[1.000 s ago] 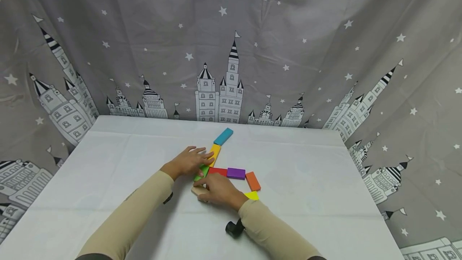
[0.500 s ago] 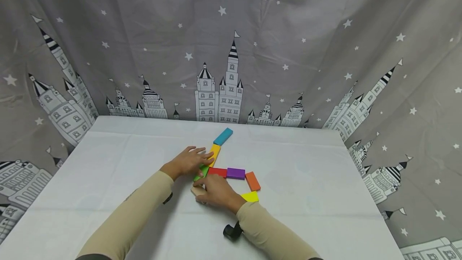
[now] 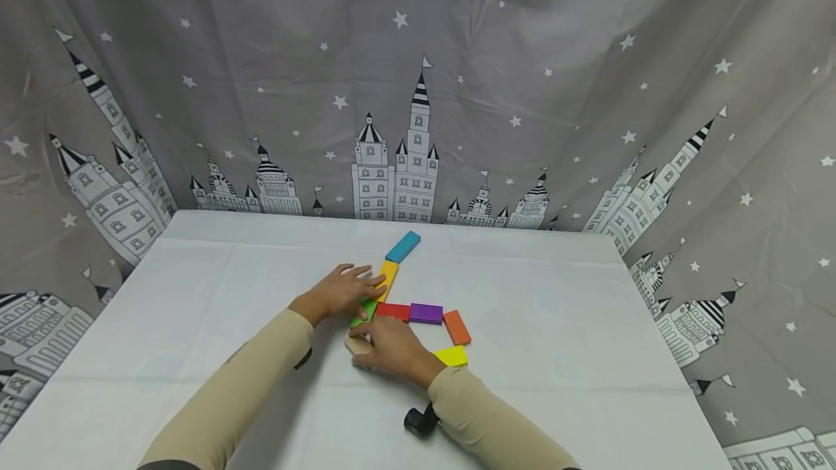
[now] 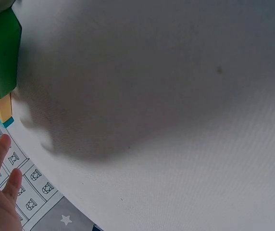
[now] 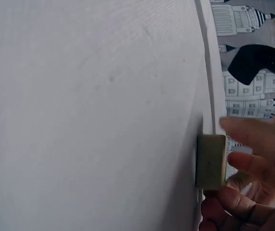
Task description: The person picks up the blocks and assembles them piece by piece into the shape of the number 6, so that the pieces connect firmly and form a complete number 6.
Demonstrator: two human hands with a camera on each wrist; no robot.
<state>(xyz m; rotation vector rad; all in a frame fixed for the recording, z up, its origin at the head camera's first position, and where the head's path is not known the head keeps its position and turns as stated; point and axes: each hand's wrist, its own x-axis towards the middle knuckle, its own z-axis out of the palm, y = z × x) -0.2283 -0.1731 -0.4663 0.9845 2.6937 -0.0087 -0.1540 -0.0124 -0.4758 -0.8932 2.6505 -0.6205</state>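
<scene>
In the head view my left hand (image 3: 338,294) lies over the chain of blocks, fingers spread and fairly straight. Its fingertips touch the amber block (image 3: 390,271) and its thumb is at the green block (image 3: 371,306), which also shows in the left wrist view. My right hand (image 3: 400,348) pinches a plain wooden block (image 3: 355,344) between thumb and fingers, right at the green block's near end. The right wrist view shows this wooden block's face (image 5: 211,161), with fingers along its side. A red block (image 3: 395,312) branches off from the green one, partly covered by the right hand.
Beyond the amber block lies a blue block (image 3: 403,246). A purple block (image 3: 427,314), an orange block (image 3: 457,328) and a yellow block (image 3: 452,356) curve round to the right forearm. All rest on a white-covered table (image 3: 555,325), with a grey castle-print curtain (image 3: 294,56) behind.
The right hand has shifted slightly left and nearer with the wooden block, uncovering more of the yellow block. The left hand holds its place.
</scene>
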